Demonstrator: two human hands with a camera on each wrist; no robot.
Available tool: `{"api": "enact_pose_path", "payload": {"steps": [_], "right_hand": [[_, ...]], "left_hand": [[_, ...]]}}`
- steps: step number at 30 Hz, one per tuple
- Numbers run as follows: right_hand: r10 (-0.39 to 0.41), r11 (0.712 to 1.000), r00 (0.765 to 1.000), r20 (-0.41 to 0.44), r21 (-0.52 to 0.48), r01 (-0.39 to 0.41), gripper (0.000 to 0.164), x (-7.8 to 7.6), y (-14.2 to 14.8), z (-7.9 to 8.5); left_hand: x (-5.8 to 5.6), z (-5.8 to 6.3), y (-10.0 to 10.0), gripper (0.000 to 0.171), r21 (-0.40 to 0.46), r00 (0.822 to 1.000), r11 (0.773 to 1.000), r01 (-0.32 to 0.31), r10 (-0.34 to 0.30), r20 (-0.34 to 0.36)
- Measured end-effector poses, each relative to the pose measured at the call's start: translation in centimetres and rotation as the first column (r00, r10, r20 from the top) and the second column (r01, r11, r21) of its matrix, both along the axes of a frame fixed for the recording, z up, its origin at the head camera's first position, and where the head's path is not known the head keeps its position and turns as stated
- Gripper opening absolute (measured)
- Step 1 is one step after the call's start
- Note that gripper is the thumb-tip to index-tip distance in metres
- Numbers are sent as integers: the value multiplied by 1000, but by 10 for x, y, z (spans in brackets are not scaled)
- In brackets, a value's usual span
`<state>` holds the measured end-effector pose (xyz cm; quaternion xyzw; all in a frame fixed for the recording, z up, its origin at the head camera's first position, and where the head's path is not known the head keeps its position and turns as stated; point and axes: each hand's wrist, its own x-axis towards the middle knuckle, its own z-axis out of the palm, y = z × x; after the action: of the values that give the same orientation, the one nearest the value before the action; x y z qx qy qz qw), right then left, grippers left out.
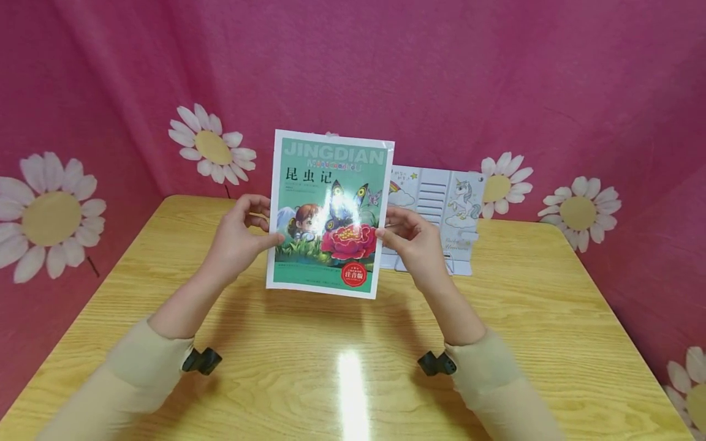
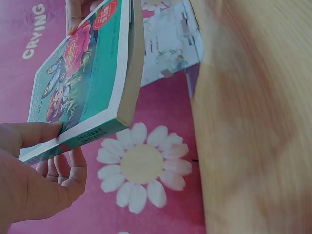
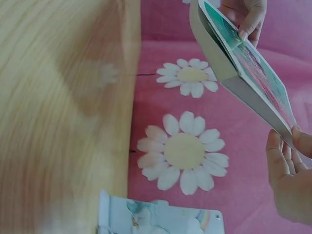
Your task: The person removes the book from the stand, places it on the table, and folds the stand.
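at the head view's centre, the left hand (image 1: 237, 239) and right hand (image 1: 413, 242) pinch the green book (image 1: 325, 211) by opposite side edges, glare washing out part of its cover, while it partly hides the white unicorn stand (image 1: 436, 191) behind.

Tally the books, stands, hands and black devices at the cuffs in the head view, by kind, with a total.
Books: 1, the green-covered book
Stands: 1, the white unicorn stand
Hands: 2, the left hand and the right hand
Black devices at the cuffs: 2, one on each sleeve
Total: 6
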<state>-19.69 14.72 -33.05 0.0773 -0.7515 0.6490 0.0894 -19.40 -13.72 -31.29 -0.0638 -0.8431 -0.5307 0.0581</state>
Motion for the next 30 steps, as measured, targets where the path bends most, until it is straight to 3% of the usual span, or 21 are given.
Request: {"api": "enact_pose_path", "payload": {"steps": [12,19,30], "right_hand": [[63,993,995,78,-102,-55,43,-17,-28,-27],[101,984,987,123,-161,-81,44,-28,-38,-43],[148,980,957,251,-167,-108,46,-44,-50,-61]], "left_hand": [[-8,-20,-21,54,6,991,998,-61,60,118],[-12,-31,-29,57,14,985,999,-52,49,163],[-25,-55,-40,57,-13,963,997,-76,77,257]]}}
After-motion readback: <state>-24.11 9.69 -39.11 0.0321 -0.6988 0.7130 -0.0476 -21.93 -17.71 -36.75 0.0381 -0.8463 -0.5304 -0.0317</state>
